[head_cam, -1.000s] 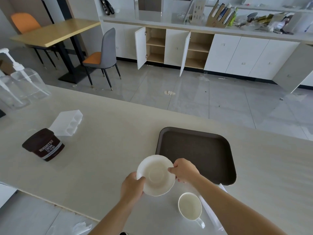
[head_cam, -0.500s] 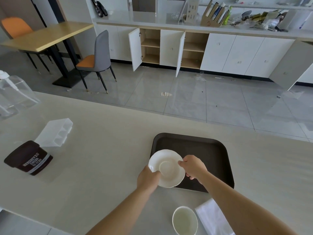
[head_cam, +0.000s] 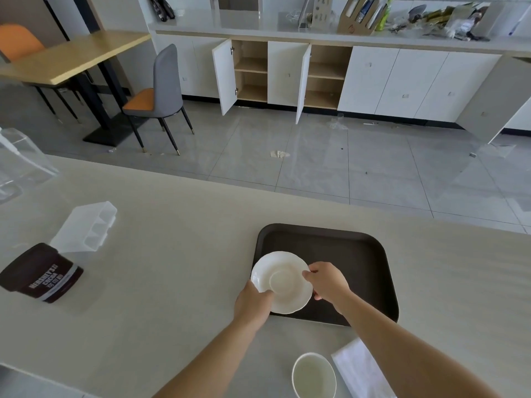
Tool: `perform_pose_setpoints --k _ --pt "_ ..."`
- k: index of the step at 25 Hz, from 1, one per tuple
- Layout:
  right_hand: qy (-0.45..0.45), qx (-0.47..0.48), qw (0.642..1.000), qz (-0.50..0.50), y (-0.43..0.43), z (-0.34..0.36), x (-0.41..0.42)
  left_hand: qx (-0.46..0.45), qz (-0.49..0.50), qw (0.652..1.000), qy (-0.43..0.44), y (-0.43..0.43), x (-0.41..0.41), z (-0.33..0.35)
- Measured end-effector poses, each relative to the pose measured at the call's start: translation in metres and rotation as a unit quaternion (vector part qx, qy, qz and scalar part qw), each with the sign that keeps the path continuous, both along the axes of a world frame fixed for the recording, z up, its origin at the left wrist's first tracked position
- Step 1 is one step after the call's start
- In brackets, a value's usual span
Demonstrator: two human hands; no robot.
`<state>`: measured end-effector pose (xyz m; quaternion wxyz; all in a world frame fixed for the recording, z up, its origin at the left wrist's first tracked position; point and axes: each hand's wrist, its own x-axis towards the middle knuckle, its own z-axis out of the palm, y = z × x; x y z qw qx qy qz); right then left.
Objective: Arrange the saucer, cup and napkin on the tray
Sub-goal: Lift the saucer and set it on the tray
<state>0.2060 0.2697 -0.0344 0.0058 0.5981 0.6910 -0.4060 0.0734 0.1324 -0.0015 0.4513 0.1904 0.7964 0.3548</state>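
A white saucer (head_cam: 283, 280) is over the near left corner of the dark brown tray (head_cam: 350, 254); I cannot tell whether it rests on the tray. My left hand (head_cam: 253, 304) grips its near left rim, and my right hand (head_cam: 326, 282) pinches its right rim. A white cup (head_cam: 313, 375) stands upright on the counter in front of the tray, near the bottom edge. Just right of the cup lies a white napkin (head_cam: 357, 369), partly hidden under my right forearm.
A brown cocoa tub (head_cam: 43, 272) lies on its side at the left of the counter (head_cam: 178, 254), with a clear plastic holder (head_cam: 87, 226) behind it. Clear pump bottles (head_cam: 20, 162) stand at the far left edge. The counter's far edge drops to the tiled floor.
Both hands carried the saucer away from me and to the right, from the counter beside the cup to over the tray's near left corner. The cup and napkin stayed in place.
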Motion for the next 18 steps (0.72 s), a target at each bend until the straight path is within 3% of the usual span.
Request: perform_pose_setpoints --k 6,10,14,16,18 --pt "0.078 0.070 0.992 -0.073 -0.017 -0.003 0.008 0.019 0.038 0.999 0.005 -0.013 -0.006 0.003" --pt "0.093 0.108 0.987 -0.080 -0.028 -0.003 0.020 -0.004 -0.016 0.989 0.150 -0.028 -0.024 -0.012" --pt "0.116 0.099 0.985 -0.078 -0.043 0.003 0.036 -0.082 -0.143 0.912 0.376 -0.054 -0.049 -0.048" --pt "0.119 0.094 0.985 -0.083 -0.054 0.006 0.046 -0.112 -0.205 0.870 0.435 -0.065 -0.055 -0.064" --pt "0.118 0.089 0.986 -0.083 -0.067 0.009 0.058 -0.120 -0.229 0.851 0.458 -0.070 -0.053 -0.075"
